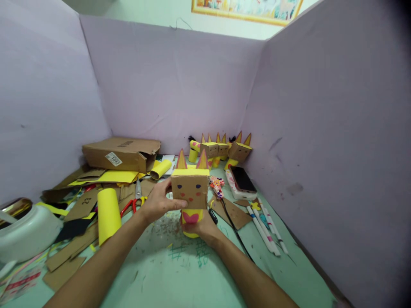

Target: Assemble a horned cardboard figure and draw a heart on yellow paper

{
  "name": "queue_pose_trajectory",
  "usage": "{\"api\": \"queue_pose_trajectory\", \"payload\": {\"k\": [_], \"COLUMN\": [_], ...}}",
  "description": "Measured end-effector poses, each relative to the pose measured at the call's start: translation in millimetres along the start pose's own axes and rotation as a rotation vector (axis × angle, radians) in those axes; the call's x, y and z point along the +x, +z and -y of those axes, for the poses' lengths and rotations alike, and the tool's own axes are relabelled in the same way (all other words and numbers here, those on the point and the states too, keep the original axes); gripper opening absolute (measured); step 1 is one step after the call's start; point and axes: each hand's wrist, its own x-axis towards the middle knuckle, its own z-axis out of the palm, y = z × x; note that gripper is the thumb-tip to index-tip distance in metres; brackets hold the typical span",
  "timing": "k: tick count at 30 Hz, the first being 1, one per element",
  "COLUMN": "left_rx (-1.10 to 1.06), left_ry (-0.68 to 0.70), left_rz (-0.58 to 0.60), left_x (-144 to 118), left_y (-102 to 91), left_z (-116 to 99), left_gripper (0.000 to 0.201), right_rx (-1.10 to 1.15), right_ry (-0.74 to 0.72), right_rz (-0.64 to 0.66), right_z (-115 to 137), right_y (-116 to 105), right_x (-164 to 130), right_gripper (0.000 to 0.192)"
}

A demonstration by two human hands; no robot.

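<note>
1. The lilac partition (167, 81) walls in three sides of the green desk (180, 278); everything below is placed against the cardboard cat figure (190, 192) held up near the middle of that desk.
2. The flattened cardboard box (120, 153) lies behind and to the left of the figure, on a heap of cardboard and yellow paper scraps.
3. The white tub (24, 231) sits far to the left of the figure, at the desk's edge.
4. The yellow paper roll (108, 214) lies left of the figure, just beyond the left forearm.
5. The figure itself has a brown box head with a drawn face, two pointed ears and a yellow tube body with a pink heart.
6. A row of finished figures (221, 149) stands behind it, against the back wall.
7. The left hand (157, 201) has its grip pinching the head's left side, thumb across the front.
8. The right hand (201, 229) has its grip wrapped around the yellow body from below.
9. The phone (242, 179) lies right of and behind the figure.
10. The red-handled scissors (136, 199) lie just left of the left hand.
11. The white pens (266, 229) lie to the figure's right.
</note>
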Motion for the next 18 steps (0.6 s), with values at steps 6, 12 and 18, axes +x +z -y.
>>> {"api": "queue_pose_trajectory", "payload": {"k": [6, 12, 18], "left_rx": [0.008, 0.014, 0.043], "left_ry": [-0.006, -0.015, -0.019], "left_rz": [0.006, 0.005, -0.002], "left_x": [0.2, -0.2, -0.5], "left_y": [-1.4, -1.5, -1.7], "left_z": [1.0, -1.0, -3.0], "left_gripper": [0.049, 0.051, 0.048], "right_rx": [0.005, 0.002, 0.006], "right_ry": [0.019, 0.022, 0.014], "right_rz": [-0.004, -0.003, 0.005], "right_z": [-0.6, -2.4, -2.9], "right_y": [-0.2, -1.0, -1.3], "right_x": [1.3, 1.6, 1.7], "right_gripper": [0.019, 0.02, 0.019]}}
